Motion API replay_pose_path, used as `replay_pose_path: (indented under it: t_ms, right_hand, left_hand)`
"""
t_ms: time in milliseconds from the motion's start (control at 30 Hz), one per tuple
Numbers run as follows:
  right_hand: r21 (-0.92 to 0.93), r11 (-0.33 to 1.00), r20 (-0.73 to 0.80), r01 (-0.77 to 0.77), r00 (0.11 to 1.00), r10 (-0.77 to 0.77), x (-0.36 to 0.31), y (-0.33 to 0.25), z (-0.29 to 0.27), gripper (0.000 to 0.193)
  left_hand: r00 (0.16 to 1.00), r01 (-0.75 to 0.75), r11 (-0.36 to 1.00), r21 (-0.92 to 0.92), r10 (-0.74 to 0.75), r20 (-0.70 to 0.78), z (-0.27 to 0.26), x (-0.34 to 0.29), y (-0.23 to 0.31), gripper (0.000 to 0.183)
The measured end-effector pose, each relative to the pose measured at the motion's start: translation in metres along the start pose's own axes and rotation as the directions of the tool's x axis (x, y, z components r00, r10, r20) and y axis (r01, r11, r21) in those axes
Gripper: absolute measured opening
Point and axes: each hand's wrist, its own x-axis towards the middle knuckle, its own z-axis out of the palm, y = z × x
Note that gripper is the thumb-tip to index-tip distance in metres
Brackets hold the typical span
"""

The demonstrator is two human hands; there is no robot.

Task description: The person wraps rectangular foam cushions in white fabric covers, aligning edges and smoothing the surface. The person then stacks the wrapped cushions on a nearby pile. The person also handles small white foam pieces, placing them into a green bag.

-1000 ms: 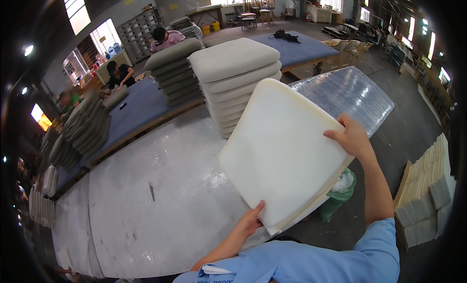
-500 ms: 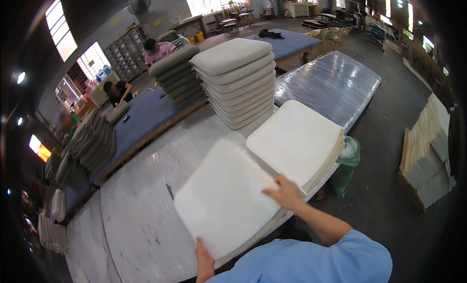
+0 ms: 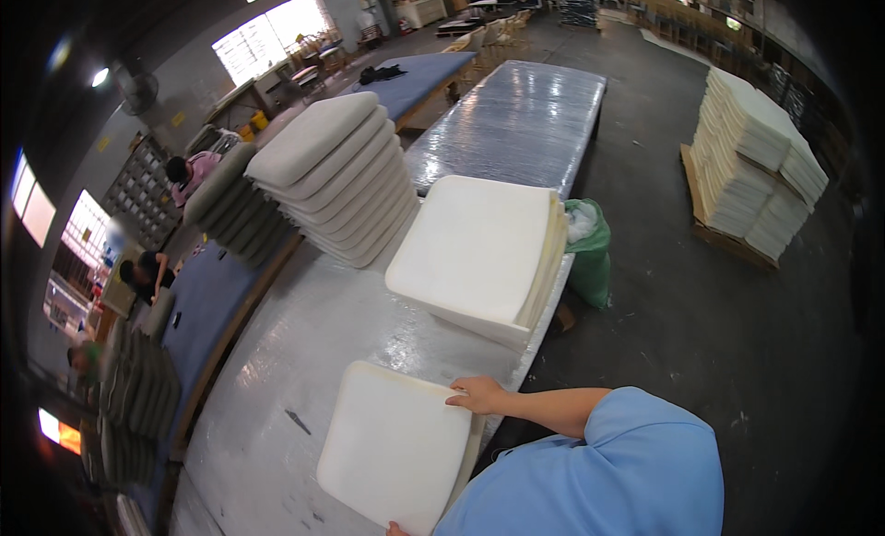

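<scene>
A white square foam cushion pad (image 3: 396, 444) with rounded corners lies at the near end of the plastic-covered table (image 3: 263, 352), apparently on top of another pad whose edge shows at its right. My right hand (image 3: 477, 395) grips its far right corner, thumb on top and fingers over the edge. Of my left hand (image 3: 396, 529) only a small part shows, pressed on the pad's near edge; its other fingers are out of the picture. Just beyond lies a stack of similar foam pads (image 3: 479, 246), its layers slightly uneven.
A tall stack of light grey cushions (image 3: 336, 181) stands behind the pads, with dark grey cushions (image 3: 226, 204) on a blue table (image 3: 198, 324) to the left. People work there. A green sack (image 3: 590, 264) stands by the table's right edge; a foam pile (image 3: 751, 167) sits on a pallet.
The held pad has come nearer to me, away from the foam stack it overlapped, and now lies lower on the table. My view has turned right.
</scene>
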Motion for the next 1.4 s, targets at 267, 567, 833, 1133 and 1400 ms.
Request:
replay_pose_path:
  t_ms: [267, 567, 833, 1133, 1400]
  right_hand:
    - [-0.015, 0.965, -0.035, -0.261, 0.965, 0.261, -0.068, 0.112, -0.057, 0.031]
    - [0.556, 0.72, -0.456, -0.414, 0.572, 0.681, -0.082, 0.22, -0.208, 0.017]
    - [0.352, 0.85, -0.754, -0.391, 0.42, 0.505, 0.079, 0.336, -0.378, 0.023]
    - [0.169, 0.663, -0.698, -0.73, 0.387, 0.603, 0.214, 0.425, -0.473, 0.038]
    - [0.305, 0.629, -0.353, -0.715, 0.529, 0.772, 0.205, 0.458, -0.506, 0.037]
  left_hand:
    - [0.988, -0.156, 0.953, 0.258, 0.147, 0.057, 0.051, 0.045, 0.04, 0.053]
    - [0.873, -0.376, 0.845, 0.38, 0.186, 0.45, 0.245, 0.029, 0.1, 0.04]
    - [0.505, -0.86, 0.411, 0.304, 0.596, 0.624, 0.419, -0.012, 0.13, 0.037]
    - [0.676, -0.73, 0.312, 0.608, 0.2, 0.709, 0.551, -0.08, 0.138, 0.079]
    - [0.744, -0.668, 0.118, 0.735, 0.088, 0.663, 0.57, -0.083, 0.133, 0.084]
